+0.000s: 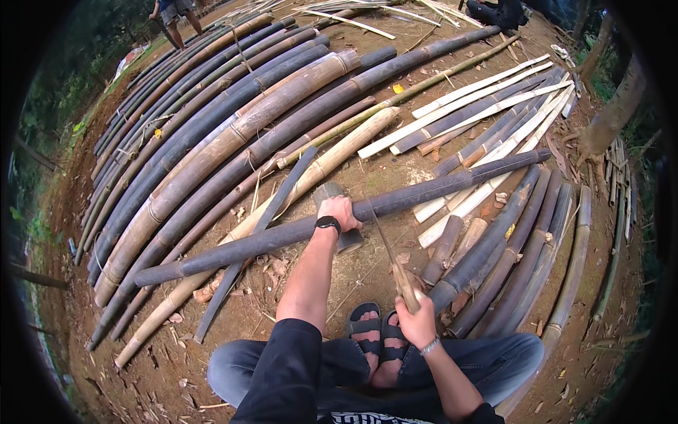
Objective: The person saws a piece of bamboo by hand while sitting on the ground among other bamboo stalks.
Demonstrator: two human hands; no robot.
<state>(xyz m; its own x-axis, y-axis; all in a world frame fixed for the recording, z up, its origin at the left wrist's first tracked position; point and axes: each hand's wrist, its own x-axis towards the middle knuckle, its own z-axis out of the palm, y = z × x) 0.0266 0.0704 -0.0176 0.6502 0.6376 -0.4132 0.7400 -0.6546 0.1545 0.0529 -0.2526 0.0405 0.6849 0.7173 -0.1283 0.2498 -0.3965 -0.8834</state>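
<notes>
Dirt ground (367,177), bamboo pole (424,192) under left hand (339,212), machete (395,265) in right hand (417,321).

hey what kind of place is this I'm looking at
Most likely an outdoor bamboo-working yard at a wooded edge. Long bamboo poles lie in rows on bare dirt ground, split strips are piled nearby, and tree trunks stand alongside.

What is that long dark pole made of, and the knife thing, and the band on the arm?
The long dark pole looks like bamboo: round, with ringed joints and a dull grey-brown skin. The knife seems to have a thin metal blade and a pale handle, probably wood. The black wrist band looks like smooth plastic or rubber; hard to tell.
</notes>
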